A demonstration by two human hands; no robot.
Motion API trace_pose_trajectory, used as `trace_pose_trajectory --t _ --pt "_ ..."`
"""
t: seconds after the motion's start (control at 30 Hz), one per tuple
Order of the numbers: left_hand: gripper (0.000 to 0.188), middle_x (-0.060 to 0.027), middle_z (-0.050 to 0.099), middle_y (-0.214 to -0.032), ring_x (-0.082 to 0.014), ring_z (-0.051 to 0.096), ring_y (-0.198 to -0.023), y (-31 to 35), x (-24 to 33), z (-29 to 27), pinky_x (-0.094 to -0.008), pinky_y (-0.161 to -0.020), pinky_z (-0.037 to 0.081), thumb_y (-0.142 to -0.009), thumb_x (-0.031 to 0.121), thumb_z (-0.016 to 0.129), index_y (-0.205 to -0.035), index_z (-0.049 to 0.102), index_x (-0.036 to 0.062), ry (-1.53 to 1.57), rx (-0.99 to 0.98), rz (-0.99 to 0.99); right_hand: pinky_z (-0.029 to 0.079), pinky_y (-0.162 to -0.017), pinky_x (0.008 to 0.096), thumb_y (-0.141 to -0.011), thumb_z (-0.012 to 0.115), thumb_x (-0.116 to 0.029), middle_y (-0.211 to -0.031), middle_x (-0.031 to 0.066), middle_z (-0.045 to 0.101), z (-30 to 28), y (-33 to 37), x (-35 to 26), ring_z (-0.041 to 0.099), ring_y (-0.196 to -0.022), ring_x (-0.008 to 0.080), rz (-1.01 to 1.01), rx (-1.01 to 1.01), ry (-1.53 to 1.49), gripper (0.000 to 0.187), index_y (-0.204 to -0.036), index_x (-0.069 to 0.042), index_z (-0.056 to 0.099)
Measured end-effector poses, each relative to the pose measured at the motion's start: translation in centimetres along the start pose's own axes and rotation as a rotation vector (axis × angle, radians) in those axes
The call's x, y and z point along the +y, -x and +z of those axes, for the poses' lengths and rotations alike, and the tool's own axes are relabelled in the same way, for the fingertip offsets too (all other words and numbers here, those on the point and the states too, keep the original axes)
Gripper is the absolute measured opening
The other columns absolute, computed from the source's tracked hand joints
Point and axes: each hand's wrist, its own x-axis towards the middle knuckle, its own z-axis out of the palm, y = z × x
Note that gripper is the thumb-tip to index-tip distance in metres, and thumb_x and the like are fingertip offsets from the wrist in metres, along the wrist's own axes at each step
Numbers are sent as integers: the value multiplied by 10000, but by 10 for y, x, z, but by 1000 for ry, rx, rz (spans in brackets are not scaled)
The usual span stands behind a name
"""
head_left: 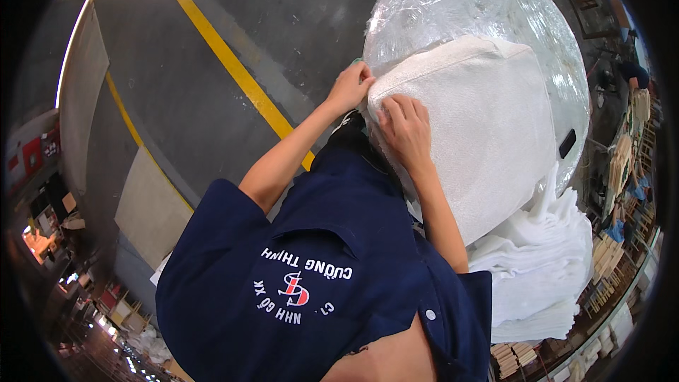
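Note:
A white fabric-covered cushion [481,127] lies in front of me, with a seam along its far edge. It rests on a round table top [481,0] wrapped in clear plastic film. At the cushion's left corner my left hand [351,87] is closed in a pinch. A small bit of green shows by its fingertips, but what they hold is hidden. My right hand [407,124] is closed on the cover close to the same corner, fingers curled against the fabric. The two hands are a short way apart.
A pile of white cloths [537,262] sits at the right, below the cushion. A small black phone-like object [567,143] lies near the table's right edge. Yellow lines [226,56] cross the grey floor at left. Wooden parts [619,170] stand along the far right.

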Motion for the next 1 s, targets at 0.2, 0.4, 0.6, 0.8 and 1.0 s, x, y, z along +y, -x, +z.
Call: trace_pose_trajectory --t 0.2,0.4,0.6,0.8,1.0 --pt "391 -252 619 -1194 -383 614 -1093 63 51 7 -403 -950 473 -1004 243 534 -1244 549 -66 -153 182 376 336 -1135 439 -949 583 -216 -1453 56 519 -1 16 13 422 -1386 287 15 -38 163 401 -1330 -90 589" --pt "480 -294 555 -1290 -432 543 -1188 50 51 5 -454 -1004 437 -997 254 533 -1343 465 -71 -62 -49 217 284 -1171 467 -943 590 -268 -1351 -56 607 -7 -17 44 468 -1349 233 -102 -35 52 326 -1250 -191 665" --pt "455 -265 586 -1217 -424 575 -1133 55 62 2 -438 -979 462 -992 221 537 -1332 476 -75 -264 30 322 360 -1114 451 -887 651 -239 -1127 -44 714 -16 -39 73 567 -1219 207 -235 -30 -103 230 -1087 -149 722" --pt "267 -236 618 -1059 -419 609 -935 48 64 4 -467 -789 495 -1004 170 508 -1160 568 -39 -322 50 322 447 -902 353 -836 658 -165 -893 -4 685 -6 -56 74 636 -931 163 -317 -39 -102 67 -866 -107 672" --pt "340 -229 633 -794 -393 583 -694 34 62 16 -418 -669 473 -1047 241 449 -968 640 -28 -190 6 153 412 -920 383 -834 626 -134 -853 -25 687 -6 -56 81 644 -903 159 -160 -164 -48 103 -898 -176 695"
